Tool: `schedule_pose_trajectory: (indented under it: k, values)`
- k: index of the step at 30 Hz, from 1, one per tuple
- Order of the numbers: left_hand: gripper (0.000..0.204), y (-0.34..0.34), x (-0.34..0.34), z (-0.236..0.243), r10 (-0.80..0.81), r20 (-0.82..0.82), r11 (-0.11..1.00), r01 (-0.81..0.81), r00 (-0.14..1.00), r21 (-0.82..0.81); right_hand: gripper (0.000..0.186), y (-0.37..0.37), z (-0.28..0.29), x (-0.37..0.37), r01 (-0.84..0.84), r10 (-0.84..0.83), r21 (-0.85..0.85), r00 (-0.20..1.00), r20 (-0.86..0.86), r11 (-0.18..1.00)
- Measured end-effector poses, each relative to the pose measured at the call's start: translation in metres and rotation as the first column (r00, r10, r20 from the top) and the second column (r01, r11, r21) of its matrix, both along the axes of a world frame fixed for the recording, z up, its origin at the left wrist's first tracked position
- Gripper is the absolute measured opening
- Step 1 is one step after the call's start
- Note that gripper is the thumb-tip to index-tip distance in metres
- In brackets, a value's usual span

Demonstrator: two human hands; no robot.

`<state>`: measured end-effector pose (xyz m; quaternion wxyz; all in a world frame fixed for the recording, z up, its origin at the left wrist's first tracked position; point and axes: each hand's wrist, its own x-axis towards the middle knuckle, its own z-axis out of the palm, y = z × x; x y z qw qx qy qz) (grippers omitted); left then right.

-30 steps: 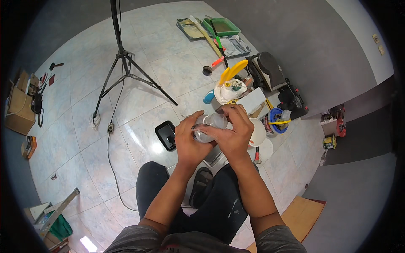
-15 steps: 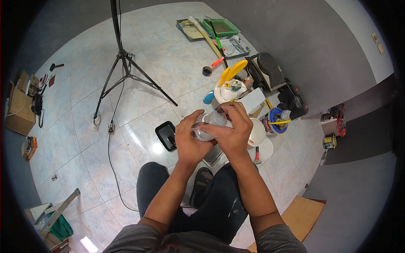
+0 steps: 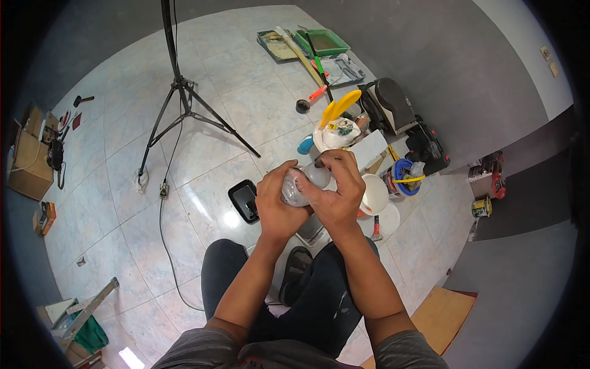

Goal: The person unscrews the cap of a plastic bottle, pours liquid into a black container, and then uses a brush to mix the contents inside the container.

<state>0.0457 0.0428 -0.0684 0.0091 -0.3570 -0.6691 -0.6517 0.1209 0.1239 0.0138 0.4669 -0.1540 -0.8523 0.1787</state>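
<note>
My left hand [image 3: 273,209] and my right hand [image 3: 336,195] are both closed on a translucent plastic container [image 3: 293,192], perhaps a bottle or cup, held above my knees. My left fingers wrap its left side; my right thumb presses across its front while the fingertips, darkly smudged, curl at the far side. Its lower part is hidden by my hands. Left of them on the tiles sits a black tray [image 3: 243,202] with something dark in it. Just right are a white bucket [image 3: 375,192] and a white lid [image 3: 388,218]. A grey tray [image 3: 309,234] lies partly hidden below.
A black tripod [image 3: 184,114] with a cable stands ahead-left. Paint trays [image 3: 322,42], a blue-rimmed bucket [image 3: 402,181] and a black case [image 3: 429,147] line the right wall [image 3: 430,55]. Boxes [image 3: 31,166] sit far left, a ladder [image 3: 92,307] lower left, a board [image 3: 445,313] lower right.
My right thumb has shifted from lying across the container to angling more upward on it, and the grip has turned slightly. The whole view has moved a little.
</note>
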Motion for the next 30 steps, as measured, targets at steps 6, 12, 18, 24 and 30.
schedule_pose_trajectory:
  k: [6, 12, 18, 24, 30]
  values:
    - [0.059, 0.000, -0.003, 0.002, 0.025, -0.050, 1.000, -0.026, 0.998, -0.013, 0.030, -0.004, -0.005, -0.003, 0.033, -0.034, -0.106, 0.999, -0.008, 0.994]
    - [0.061, 0.003, 0.002, 0.008, 0.043, -0.047, 0.999, -0.045, 0.998, -0.028, 0.026, 0.001, -0.009, -0.008, 0.060, -0.063, -0.095, 0.998, -0.023, 0.994]
    - [0.060, 0.002, 0.004, 0.011, 0.039, -0.031, 0.999, -0.039, 0.999, -0.020, 0.024, 0.003, -0.013, -0.006, 0.042, -0.044, -0.059, 0.999, -0.021, 0.997]
    - [0.057, 0.006, 0.008, 0.011, 0.068, 0.027, 0.998, -0.068, 0.997, 0.012, 0.024, -0.003, -0.012, -0.010, 0.076, -0.080, -0.033, 0.989, -0.121, 0.997]
    - [0.050, 0.012, 0.005, 0.011, 0.113, -0.043, 0.994, -0.113, 0.993, 0.001, 0.027, -0.016, -0.009, -0.009, 0.121, -0.154, -0.224, 0.979, -0.135, 0.967]
